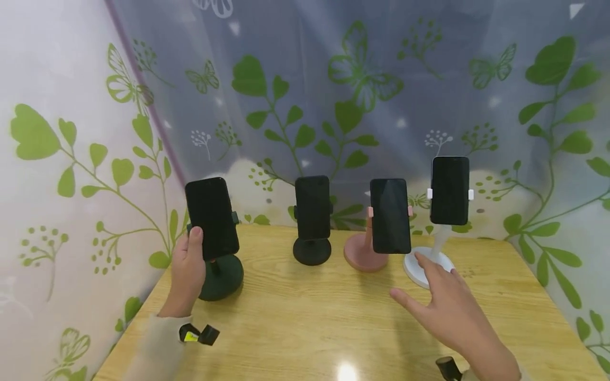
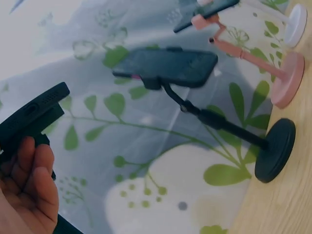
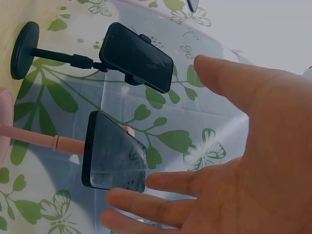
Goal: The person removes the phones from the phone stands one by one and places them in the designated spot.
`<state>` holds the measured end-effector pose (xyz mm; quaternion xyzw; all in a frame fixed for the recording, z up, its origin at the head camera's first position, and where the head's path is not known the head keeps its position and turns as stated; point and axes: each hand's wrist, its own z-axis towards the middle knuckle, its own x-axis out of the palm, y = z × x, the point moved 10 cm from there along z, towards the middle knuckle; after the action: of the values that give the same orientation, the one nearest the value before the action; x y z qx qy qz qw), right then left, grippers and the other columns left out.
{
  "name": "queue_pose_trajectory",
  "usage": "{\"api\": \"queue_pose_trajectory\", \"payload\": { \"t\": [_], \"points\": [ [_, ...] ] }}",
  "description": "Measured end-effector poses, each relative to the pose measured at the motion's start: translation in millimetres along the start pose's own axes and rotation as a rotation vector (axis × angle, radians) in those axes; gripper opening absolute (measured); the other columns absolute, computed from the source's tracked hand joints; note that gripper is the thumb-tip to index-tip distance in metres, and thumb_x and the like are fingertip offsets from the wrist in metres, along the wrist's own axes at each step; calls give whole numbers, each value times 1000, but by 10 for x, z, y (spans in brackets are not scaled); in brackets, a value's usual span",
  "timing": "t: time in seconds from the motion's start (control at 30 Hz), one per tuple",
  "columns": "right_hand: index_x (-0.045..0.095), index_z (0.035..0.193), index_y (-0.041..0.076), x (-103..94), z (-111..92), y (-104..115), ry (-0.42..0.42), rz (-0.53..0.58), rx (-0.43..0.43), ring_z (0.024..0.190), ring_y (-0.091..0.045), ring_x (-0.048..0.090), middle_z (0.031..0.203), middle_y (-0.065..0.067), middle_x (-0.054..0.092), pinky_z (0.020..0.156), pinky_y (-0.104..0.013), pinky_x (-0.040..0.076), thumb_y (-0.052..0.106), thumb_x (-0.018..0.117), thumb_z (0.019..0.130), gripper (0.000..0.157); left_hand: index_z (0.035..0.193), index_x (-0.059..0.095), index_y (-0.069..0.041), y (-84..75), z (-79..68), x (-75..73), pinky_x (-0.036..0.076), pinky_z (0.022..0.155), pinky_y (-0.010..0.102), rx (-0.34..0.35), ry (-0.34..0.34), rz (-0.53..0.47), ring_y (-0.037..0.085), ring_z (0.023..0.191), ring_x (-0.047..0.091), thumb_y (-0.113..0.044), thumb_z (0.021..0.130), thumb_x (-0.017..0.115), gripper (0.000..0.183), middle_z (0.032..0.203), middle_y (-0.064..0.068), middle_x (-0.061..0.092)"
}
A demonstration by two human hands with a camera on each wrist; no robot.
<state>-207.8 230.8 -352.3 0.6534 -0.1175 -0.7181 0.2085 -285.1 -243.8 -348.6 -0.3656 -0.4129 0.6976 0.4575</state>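
Observation:
At the left, a black smartphone (image 1: 212,218) sits tilted in the clamp of a dark green phone stand (image 1: 223,278). My left hand (image 1: 188,267) grips phone and clamp together, thumb along the phone's lower left edge. Its fingers (image 2: 45,187) curl behind the clamp in the left wrist view. My right hand (image 1: 445,304) is held above the table with fingers spread, holding nothing. Nearest to it are a white phone stand (image 1: 418,271) and a pink phone stand (image 1: 355,253). Each carries a dark-screened phone, one in white clamps (image 1: 449,190), one in pink (image 1: 391,217).
A black phone stand (image 1: 312,251) holding another phone (image 1: 312,207) stands at the back, between the green and pink stands. The light wooden table (image 1: 305,317) ends at a curtain (image 1: 305,132) printed with green leaves and butterflies.

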Motion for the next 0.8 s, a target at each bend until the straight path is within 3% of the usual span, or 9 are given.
{"api": "queue_pose_trajectory", "payload": {
  "t": [0.07, 0.17, 0.3, 0.4, 0.47, 0.57, 0.67, 0.8],
  "points": [
    [33, 157, -2, 14, -7, -11, 10, -3, 9, 137, -51, 47, 151, -28, 48, 111, -75, 20, 76, 57, 92, 104, 117, 58, 5, -58, -111, -73, 41, 90, 22, -20, 16, 27, 9, 96, 56, -39, 114, 36, 49, 96, -6, 59],
    [33, 157, -2, 21, -14, -18, 17, -8, 15, 136, -52, 47, 152, -29, 47, 112, -75, 21, 76, 56, 92, 104, 146, 53, -3, -144, -262, -132, 37, 105, 16, -52, 29, 49, 4, 125, 50, -37, 114, 35, 50, 126, -14, 58],
    [33, 157, -2, 23, -5, -2, 21, -7, 11, 135, -52, 47, 152, -30, 47, 112, -75, 22, 75, 55, 93, 103, 128, 61, 5, -338, -433, -69, 42, 93, 16, 0, 28, 58, 2, 110, 53, -28, 114, 39, 42, 111, -16, 59],
    [32, 158, -1, 18, -8, -25, 21, -8, 20, 135, -54, 47, 152, -30, 47, 111, -75, 23, 76, 55, 93, 103, 114, 62, 9, -497, -558, 125, 44, 86, 15, 100, 65, 37, 4, 97, 54, -16, 113, 41, 33, 98, -12, 60],
    [33, 158, -1, 10, -17, -49, 14, -21, 32, 134, -57, 45, 151, -30, 48, 107, -77, 27, 76, 54, 93, 103, 123, 64, 8, -588, -643, 289, 48, 91, 15, 176, 111, 11, 2, 105, 60, -8, 112, 42, 30, 111, -11, 67],
    [35, 157, 0, -12, -34, -80, -2, -46, 49, 132, -61, 44, 151, -29, 49, 102, -77, 32, 77, 53, 93, 102, 122, 66, 7, -679, -764, 592, 55, 88, 21, 261, 202, -59, 6, 104, 67, -1, 110, 42, 28, 112, -3, 72],
    [37, 157, 1, -29, -43, -78, -4, -55, 49, 129, -59, 49, 150, -27, 50, 97, -74, 39, 78, 50, 94, 100, 120, 66, 5, -737, -886, 914, 59, 83, 28, 309, 284, -125, 11, 99, 71, 3, 108, 42, 27, 109, 7, 74],
    [37, 157, 3, -42, -62, -40, 11, -37, 45, 129, -53, 52, 152, -25, 50, 95, -69, 45, 81, 47, 93, 101, 120, 64, 5, -821, -1036, 1331, 61, 82, 36, 309, 386, -248, 15, 99, 72, 0, 110, 41, 26, 109, 16, 74]
  ]
}}
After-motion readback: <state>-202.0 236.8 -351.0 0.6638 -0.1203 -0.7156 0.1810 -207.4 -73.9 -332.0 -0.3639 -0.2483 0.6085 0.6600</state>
